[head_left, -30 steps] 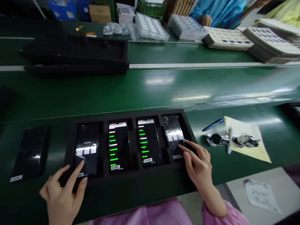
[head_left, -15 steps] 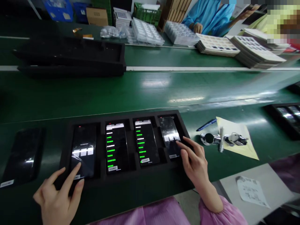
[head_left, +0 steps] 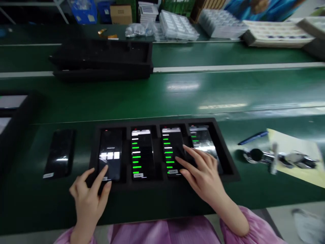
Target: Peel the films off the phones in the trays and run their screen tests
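Observation:
A black foam tray [head_left: 157,183] holds several smartphones side by side, each in its own slot. My left hand [head_left: 90,195] is open, its index finger at the lower part of the leftmost phone [head_left: 110,152], whose dark screen shows white blocks. Beside that lies a second phone [head_left: 142,154] listing green and white text lines. Over the third phone [head_left: 171,142], with a similar list, my right hand [head_left: 203,171] is open with fingers spread; whether a fingertip touches the glass I cannot tell. That hand partly covers the rightmost phone [head_left: 207,139], which shows green lines under glare.
Left of the tray lies another dark phone [head_left: 59,152]. A blue pen [head_left: 252,137], shiny metal pieces [head_left: 257,156] and yellow paper [head_left: 304,149] are at the right. Stacked black trays [head_left: 101,61] and clear plastic trays [head_left: 177,25] stand farther back. A person in blue [head_left: 276,10] is beyond.
My right hand has moved left from the rightmost phone to the third one. The rightmost screen has switched from white blocks to green lines. The camera view has turned left.

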A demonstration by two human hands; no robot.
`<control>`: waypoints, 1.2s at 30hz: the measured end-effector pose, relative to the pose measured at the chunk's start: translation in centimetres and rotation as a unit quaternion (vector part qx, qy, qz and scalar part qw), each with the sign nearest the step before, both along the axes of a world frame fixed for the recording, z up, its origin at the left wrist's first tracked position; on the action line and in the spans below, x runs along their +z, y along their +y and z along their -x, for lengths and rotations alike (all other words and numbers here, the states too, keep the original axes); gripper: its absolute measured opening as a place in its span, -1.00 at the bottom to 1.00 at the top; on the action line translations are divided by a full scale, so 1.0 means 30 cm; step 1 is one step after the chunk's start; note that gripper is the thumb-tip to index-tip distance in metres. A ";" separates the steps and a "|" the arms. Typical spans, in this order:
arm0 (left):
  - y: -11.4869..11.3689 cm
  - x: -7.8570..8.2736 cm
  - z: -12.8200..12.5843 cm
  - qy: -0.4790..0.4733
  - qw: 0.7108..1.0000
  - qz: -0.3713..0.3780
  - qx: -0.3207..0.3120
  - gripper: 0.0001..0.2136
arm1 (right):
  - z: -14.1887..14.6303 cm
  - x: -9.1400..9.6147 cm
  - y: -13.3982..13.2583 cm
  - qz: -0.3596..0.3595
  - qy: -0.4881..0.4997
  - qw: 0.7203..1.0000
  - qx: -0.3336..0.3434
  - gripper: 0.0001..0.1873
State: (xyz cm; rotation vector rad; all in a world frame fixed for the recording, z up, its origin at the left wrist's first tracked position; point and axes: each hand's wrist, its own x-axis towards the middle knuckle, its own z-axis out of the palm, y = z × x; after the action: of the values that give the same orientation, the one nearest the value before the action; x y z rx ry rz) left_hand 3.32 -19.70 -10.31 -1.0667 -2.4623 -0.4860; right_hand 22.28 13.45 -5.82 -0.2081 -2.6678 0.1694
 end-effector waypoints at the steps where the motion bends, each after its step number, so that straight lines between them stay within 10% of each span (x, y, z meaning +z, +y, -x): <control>1: 0.002 0.012 0.002 -0.001 1.000 0.007 -0.003 -0.69 | -0.005 0.000 -0.001 0.004 0.013 1.000 0.005 -0.75; 9: 0.069 0.099 0.074 -0.013 1.000 0.019 0.002 -0.64 | -0.045 -0.053 0.017 0.011 0.024 0.999 0.033 -0.75; 27: 0.101 0.102 0.081 -0.032 0.997 0.068 0.012 -0.59 | -0.046 -0.094 0.008 0.032 0.042 0.999 0.003 -0.72; 36: 0.006 0.120 0.039 -0.054 0.997 -0.022 0.056 -0.50 | -0.061 -0.143 0.003 0.091 0.044 0.994 -0.050 -0.40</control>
State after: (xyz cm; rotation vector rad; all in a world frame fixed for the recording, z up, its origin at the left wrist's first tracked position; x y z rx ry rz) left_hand 2.14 -19.53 -6.70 -0.9023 -2.5751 -0.5736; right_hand 24.10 13.52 -10.10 -0.3813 -2.5485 0.3819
